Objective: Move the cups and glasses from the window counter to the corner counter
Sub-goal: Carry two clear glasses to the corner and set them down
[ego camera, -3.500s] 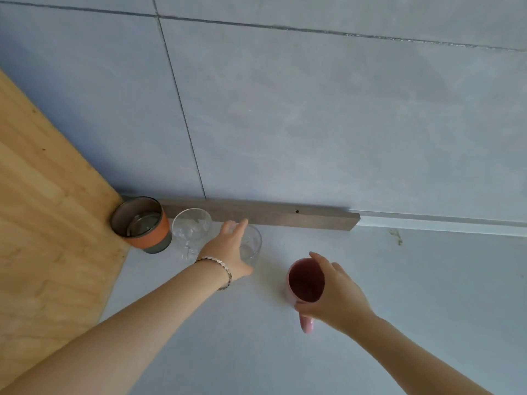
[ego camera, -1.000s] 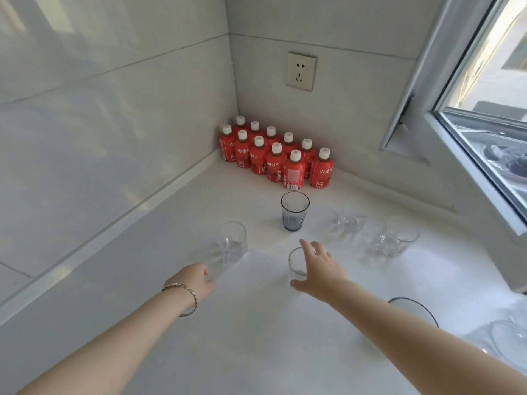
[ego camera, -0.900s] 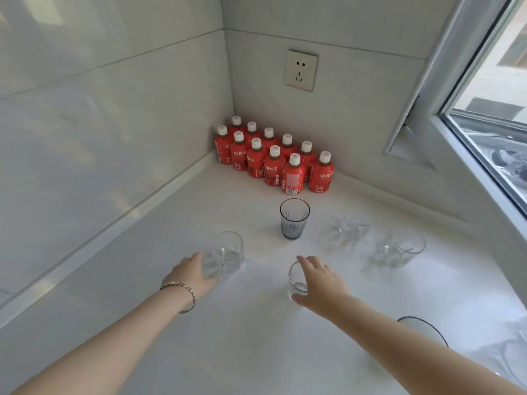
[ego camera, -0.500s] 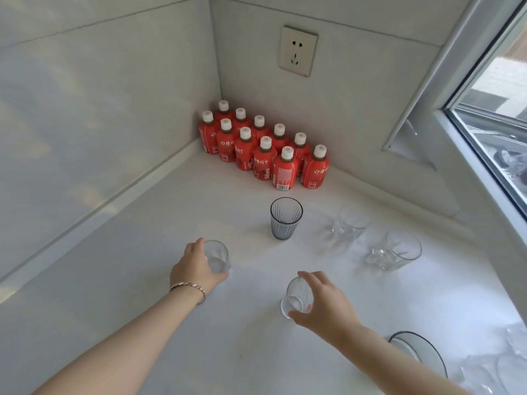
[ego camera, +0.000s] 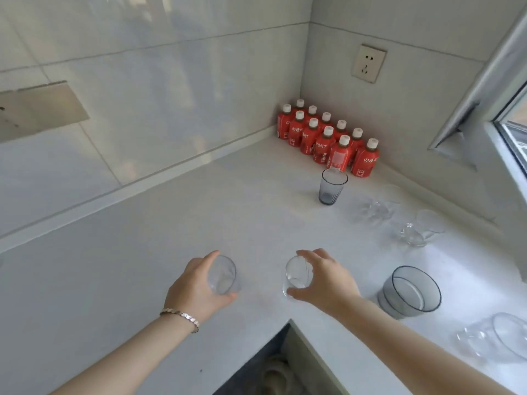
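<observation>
White counter [ego camera: 159, 252] carries red bottles [ego camera: 328, 138], grey tumbler [ego camera: 330, 186] (upright), grey bowl [ego camera: 410, 292].

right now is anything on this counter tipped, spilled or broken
Nothing spilled or visibly broken. The left hand and right hand each hold a clear glass tilted off upright. The grey tumbler and red bottles stand upright.

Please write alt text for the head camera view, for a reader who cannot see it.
Each hand holds a small clear glass over a white counter: left hand, right hand. A grey tumbler and red bottles stand in the corner.
</observation>
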The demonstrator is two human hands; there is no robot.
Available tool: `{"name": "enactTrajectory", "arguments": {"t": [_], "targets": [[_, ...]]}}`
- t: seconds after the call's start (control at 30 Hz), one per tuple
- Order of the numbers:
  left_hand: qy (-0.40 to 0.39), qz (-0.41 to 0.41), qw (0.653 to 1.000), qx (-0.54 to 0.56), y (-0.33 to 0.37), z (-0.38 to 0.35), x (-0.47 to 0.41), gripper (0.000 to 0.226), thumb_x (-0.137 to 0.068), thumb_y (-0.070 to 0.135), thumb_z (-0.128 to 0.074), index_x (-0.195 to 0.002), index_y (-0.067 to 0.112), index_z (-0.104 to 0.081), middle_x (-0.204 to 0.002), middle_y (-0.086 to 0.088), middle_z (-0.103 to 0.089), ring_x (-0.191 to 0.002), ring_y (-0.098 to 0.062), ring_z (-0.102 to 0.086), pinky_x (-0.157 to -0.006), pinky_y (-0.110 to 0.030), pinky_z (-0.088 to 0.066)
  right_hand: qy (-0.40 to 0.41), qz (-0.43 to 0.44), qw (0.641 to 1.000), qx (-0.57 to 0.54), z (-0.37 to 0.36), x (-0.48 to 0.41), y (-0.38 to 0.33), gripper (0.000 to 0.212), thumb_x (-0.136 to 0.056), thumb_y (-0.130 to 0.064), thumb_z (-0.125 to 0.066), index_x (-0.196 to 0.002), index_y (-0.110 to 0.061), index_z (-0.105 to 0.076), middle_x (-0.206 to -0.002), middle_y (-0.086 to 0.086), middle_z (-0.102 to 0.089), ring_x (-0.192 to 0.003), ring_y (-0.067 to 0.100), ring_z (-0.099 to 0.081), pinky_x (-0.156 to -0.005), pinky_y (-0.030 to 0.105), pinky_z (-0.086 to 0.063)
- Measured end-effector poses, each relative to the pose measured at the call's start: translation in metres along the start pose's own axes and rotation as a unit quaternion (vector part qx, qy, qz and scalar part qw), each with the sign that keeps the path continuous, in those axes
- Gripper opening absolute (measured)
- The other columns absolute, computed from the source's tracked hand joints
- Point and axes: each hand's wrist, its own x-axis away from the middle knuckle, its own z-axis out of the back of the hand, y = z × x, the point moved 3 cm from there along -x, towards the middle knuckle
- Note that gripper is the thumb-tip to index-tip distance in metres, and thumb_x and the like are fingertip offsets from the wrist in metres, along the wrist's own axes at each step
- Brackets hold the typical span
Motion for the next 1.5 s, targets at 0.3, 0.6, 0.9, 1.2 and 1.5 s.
{"name": "enactTrajectory", "arguments": {"t": [0.3, 0.6, 0.9, 1.2, 1.5], "targets": [[0.08, 0.097, 0.992, -0.002, -0.133, 0.068, 0.16, 0.086, -0.064, 0.051, -0.073, -0.139, 0.04, -0.031, -0.132, 0.013, -0.046, -0.109, -0.011, -0.058, -0.088, -0.025, -0.047, -0.054, 0.134, 0.989, 0.042, -0.074, 0.087, -0.132, 0.078, -0.068, -0.044, -0.073, -0.137, -0.034, -0.039, -0.131, -0.009, -0.048, -0.112, 0.017, -0.057, -0.086, 0.025, -0.046], [0.166, 0.239, 0.956, 0.027, -0.31, 0.159, 0.259, 0.084, -0.064, 0.049, -0.073, -0.137, 0.04, -0.033, -0.128, 0.01, -0.048, -0.103, -0.012, -0.061, -0.085, -0.025, -0.048, -0.13, 0.269, 0.949, 0.099, -0.181, 0.126, -0.323, 0.078, -0.067, -0.046, -0.074, -0.136, -0.035, -0.039, -0.13, -0.01, -0.049, -0.112, 0.017, -0.058, -0.088, 0.028, -0.049], [0.177, 0.303, 0.936, 0.024, -0.5, 0.259, 0.298, 0.083, -0.067, 0.045, -0.073, -0.139, 0.04, -0.031, -0.133, 0.009, -0.045, -0.113, -0.015, -0.058, -0.084, -0.025, -0.046, -0.189, 0.276, 0.939, 0.078, -0.311, 0.129, -0.506, 0.078, -0.066, -0.041, -0.078, -0.135, -0.029, -0.043, -0.126, -0.007, -0.051, -0.11, 0.012, -0.057, -0.09, 0.027, -0.049], [0.157, 0.328, 0.93, 0.05, -0.598, 0.297, 0.277, 0.084, -0.068, 0.042, -0.074, -0.14, 0.038, -0.03, -0.132, 0.007, -0.045, -0.115, -0.014, -0.055, -0.086, -0.025, -0.046, -0.192, 0.242, 0.948, 0.081, -0.385, 0.07, -0.61, 0.078, -0.067, -0.033, -0.08, -0.135, -0.02, -0.044, -0.125, 0.003, -0.053, -0.109, 0.021, -0.058, -0.094, 0.03, -0.047], [0.182, 0.344, 0.919, 0.062, -0.62, 0.317, 0.227, 0.083, -0.068, 0.042, -0.072, -0.138, 0.043, -0.029, -0.13, 0.013, -0.044, -0.113, -0.01, -0.055, -0.086, -0.024, -0.047, -0.126, 0.246, 0.96, 0.037, -0.422, -0.05, -0.723, 0.079, -0.071, -0.023, -0.078, -0.139, -0.011, -0.039, -0.141, 0.012, -0.043, -0.128, 0.026, -0.044, -0.103, 0.034, -0.04]]}}
